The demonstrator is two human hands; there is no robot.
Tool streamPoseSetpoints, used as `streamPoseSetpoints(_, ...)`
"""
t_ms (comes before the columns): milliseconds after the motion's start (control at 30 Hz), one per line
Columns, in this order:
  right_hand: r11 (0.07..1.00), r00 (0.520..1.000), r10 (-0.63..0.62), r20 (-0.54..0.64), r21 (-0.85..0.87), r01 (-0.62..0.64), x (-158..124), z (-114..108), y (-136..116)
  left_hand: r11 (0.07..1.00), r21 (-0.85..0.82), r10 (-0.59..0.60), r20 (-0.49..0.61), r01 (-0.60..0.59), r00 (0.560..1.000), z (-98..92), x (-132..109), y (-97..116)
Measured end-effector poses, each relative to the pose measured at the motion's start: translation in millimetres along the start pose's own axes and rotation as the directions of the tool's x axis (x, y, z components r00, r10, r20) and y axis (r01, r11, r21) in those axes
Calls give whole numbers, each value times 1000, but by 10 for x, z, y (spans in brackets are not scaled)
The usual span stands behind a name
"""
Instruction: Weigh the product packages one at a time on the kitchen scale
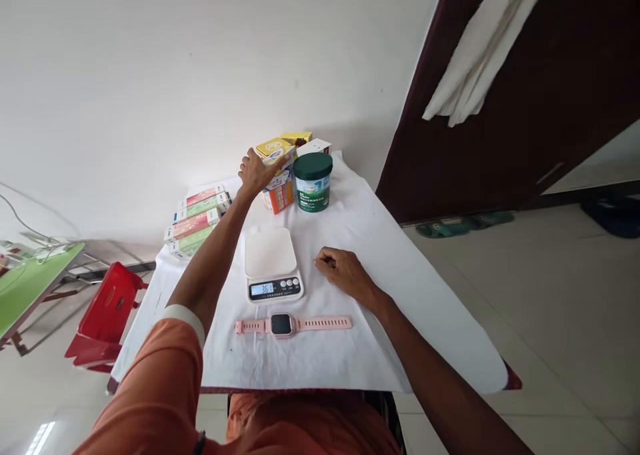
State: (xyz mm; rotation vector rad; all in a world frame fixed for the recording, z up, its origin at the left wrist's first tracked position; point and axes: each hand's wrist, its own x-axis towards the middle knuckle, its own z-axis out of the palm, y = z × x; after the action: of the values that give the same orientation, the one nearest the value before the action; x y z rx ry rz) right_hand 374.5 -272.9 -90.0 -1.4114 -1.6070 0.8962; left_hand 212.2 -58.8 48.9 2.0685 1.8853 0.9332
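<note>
My left hand (257,174) reaches to the back of the table and grips a yellow box (274,147) on top of a stack, thumb along its front and fingers at its left. Below it in the stack is an orange box (279,198). My right hand (345,272) rests on the cloth with fingers curled, and nothing shows in it. Left of that hand, a white kitchen scale (271,254) has a bare platform and a lit display that seems to read 361. In front of the scale lies a pink smartwatch (281,324), its strap stretched out flat.
A green-lidded tub (313,183) stands right beside the stack, with a white box (316,147) behind it. Several long cartons (196,222) lie at the table's left edge. A white cloth (370,242) covers the table. A red chair (106,312) stands to the left.
</note>
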Motion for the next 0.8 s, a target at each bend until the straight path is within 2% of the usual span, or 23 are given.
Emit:
streamPoseSetpoints(100,1000,1000,-11,7,4,11,11,15,39,992,105,61,120,-74,991,32,207,171)
streamPoseSetpoints(200,999,999,-42,-4,-18,42,18,35,52,974,196,64,245,-114,967,36,321,161)
streamPoseSetpoints(267,997,998,-62,-6,-34,62,21,42,53,972,207,65,218,-111,974,44,347,117)
streamPoseSetpoints(400,998,999,-49,5,-25,49,21,21,50,980,162,108,75,-119,991,-11,268,46)
streamPoseSetpoints(500,1000,1000,-22,3,-5,22,22,-2,41,971,123,202,26,-203,979,-218,44,-55)
streamPoseSetpoints(600,999,999,-36,-11,-19,35,31,-12,23,943,70,324,36,-326,945,-490,-354,-274)
streamPoseSetpoints(700,998,999,-44,-8,-37,44,35,-10,9,918,2,390,163,-395,906,-634,-839,-568)
streamPoseSetpoints(800,999,1000,-12,2,-35,13,25,-5,0,915,-45,397,276,-401,875,-571,-1271,-811)
